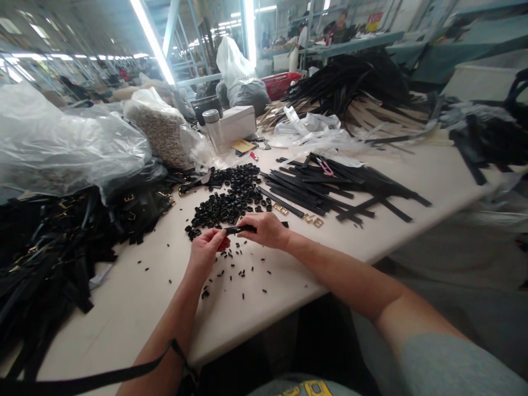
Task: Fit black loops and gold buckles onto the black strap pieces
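Both of my hands grip one black strap [240, 229] above the table, held roughly level between them. My left hand [209, 242] pinches its left end between thumb and fingers. Wrapped round the strap farther right is my right hand [266, 230], with a short end showing past it. Just behind my hands lies a heap of small black loops [225, 206]. Gold letter pieces [312, 220] rest on the table to the right. Tiny black bits [243, 272] are scattered below my hands.
Loose black straps [305, 184] lie at the right, with pink-handled snips [325, 166] on top. Finished-looking belts [53, 242] pile up at the left under plastic bags [74, 143]. A flask [214, 129] and a white box [239, 122] stand behind. The table's front edge is close to me.
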`<state>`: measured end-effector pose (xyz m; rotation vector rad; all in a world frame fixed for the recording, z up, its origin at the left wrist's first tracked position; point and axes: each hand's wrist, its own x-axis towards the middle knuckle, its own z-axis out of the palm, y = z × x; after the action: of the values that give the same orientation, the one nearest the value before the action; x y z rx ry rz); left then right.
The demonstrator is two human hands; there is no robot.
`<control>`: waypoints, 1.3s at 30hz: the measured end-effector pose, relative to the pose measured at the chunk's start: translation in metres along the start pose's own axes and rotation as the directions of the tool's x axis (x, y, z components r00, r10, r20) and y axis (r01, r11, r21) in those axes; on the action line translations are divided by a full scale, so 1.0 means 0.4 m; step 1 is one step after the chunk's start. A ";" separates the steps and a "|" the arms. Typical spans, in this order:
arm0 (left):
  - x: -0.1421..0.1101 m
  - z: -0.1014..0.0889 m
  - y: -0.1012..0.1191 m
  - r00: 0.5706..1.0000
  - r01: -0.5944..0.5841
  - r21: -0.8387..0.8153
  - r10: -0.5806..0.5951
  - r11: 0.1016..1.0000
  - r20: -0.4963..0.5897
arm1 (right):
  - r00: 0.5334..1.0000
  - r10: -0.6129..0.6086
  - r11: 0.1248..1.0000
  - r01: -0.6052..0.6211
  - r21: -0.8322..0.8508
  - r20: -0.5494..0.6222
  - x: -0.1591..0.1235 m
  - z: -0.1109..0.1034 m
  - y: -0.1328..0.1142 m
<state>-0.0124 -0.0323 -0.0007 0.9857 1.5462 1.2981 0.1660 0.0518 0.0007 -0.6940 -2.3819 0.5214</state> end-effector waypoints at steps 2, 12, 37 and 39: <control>-0.003 0.006 0.004 0.999 0.027 -0.026 -0.026 0.999 0.019 | 1.000 -0.003 1.000 0.003 0.009 -0.017 0.000 0.004 -0.007; -0.004 0.015 -0.002 0.994 0.062 -0.108 -0.052 0.992 0.094 | 0.992 -0.076 0.997 0.078 0.019 -0.104 -0.006 0.031 0.004; 0.052 -0.101 -0.003 0.872 -0.345 0.795 0.484 0.499 0.074 | 0.994 0.094 0.975 -0.103 -0.199 -0.052 0.015 0.017 0.059; 0.061 -0.092 -0.012 0.868 -0.365 0.834 0.476 0.414 0.144 | 0.993 0.111 0.971 -0.117 -0.208 -0.040 0.018 0.018 0.064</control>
<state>-0.0551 -0.0212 -0.0054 2.0802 2.1781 0.8463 0.1655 0.0747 -0.0148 -0.9306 -2.4029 0.3059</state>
